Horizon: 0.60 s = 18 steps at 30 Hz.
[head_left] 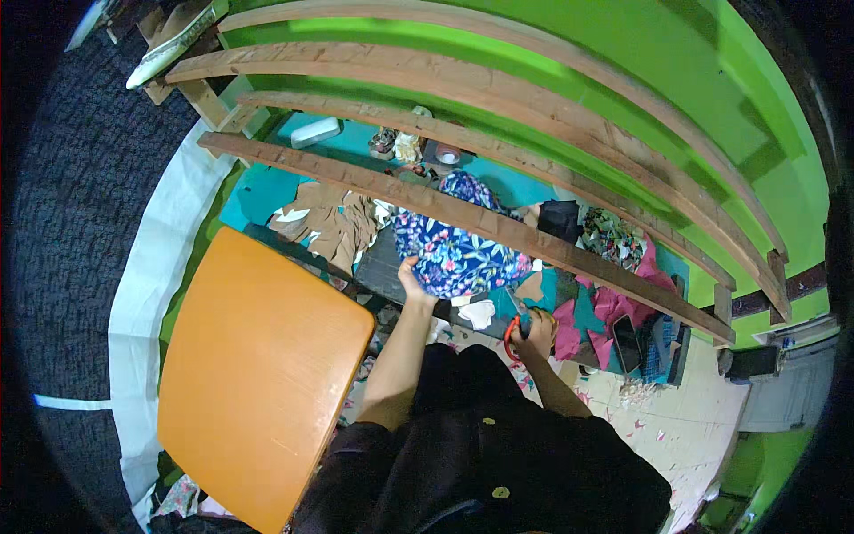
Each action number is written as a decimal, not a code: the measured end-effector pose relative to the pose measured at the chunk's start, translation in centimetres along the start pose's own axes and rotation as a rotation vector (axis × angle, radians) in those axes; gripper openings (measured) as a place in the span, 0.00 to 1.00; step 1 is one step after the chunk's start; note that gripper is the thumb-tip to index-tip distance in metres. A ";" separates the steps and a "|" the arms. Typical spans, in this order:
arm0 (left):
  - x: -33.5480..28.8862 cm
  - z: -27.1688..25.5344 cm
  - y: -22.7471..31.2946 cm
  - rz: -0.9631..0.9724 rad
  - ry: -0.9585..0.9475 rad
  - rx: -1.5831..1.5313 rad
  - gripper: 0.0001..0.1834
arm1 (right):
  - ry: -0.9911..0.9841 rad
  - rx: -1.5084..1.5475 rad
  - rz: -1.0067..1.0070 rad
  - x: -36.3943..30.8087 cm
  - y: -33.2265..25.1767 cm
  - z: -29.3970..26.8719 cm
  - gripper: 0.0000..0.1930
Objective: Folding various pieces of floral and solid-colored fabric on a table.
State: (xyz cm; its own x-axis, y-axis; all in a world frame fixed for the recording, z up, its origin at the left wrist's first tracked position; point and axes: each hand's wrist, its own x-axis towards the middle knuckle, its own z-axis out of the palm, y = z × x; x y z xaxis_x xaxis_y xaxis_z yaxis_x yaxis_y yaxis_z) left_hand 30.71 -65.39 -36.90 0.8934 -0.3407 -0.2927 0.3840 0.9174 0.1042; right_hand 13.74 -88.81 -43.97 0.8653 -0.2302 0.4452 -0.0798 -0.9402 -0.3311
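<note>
A navy blue cloth with a pink and white flower print [458,256] lies bunched at the middle of the low work surface, partly hidden by a wooden beam. My left hand [416,281] grips its near left edge; the thumb shows and the other fingers are under the cloth. To the right of the cloth, my right hand [536,336] is closed round the orange-red handles of a pair of scissors [511,340]. Their blades point away from me, close to the cloth's near right edge. A white scrap [478,313] lies between my hands.
Wooden beams [356,181] cross above the teal work surface [258,191]. Brown cloth [334,222] lies left; pink cloth [614,307], a dark phone [626,344] and a heap of scraps [612,238] lie right. An orange board [258,374] stands at my left.
</note>
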 end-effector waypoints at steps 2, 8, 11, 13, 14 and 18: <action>-1.3 -1.8 0.7 0.001 0.014 0.005 0.28 | -0.058 0.110 0.038 0.2 -0.5 -0.5 0.27; -5.2 -2.8 1.9 -0.039 0.037 0.098 0.32 | 0.012 -0.016 -0.036 2.3 1.2 0.2 0.25; -5.8 -3.9 2.6 -0.079 0.015 0.187 0.32 | -0.029 -0.021 -0.017 4.3 1.2 -0.2 0.24; -6.3 -4.0 3.1 -0.111 0.001 0.158 0.32 | -0.154 -0.027 0.075 5.6 0.7 -0.9 0.24; -6.8 -3.3 2.9 -0.107 0.010 0.168 0.33 | -0.170 -0.005 0.112 5.8 0.3 -1.3 0.23; -8.7 -4.5 4.0 -0.086 0.062 0.202 0.32 | -0.063 0.288 0.120 5.7 -4.1 -3.2 0.26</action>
State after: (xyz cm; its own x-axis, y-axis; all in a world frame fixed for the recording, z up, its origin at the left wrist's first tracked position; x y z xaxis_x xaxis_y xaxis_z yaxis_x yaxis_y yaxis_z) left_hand 23.46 -57.83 -38.18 0.8417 -0.3974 -0.3657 0.5029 0.8234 0.2627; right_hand 17.45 -87.09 -37.41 0.8878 -0.3111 0.3391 -0.0481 -0.7955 -0.6040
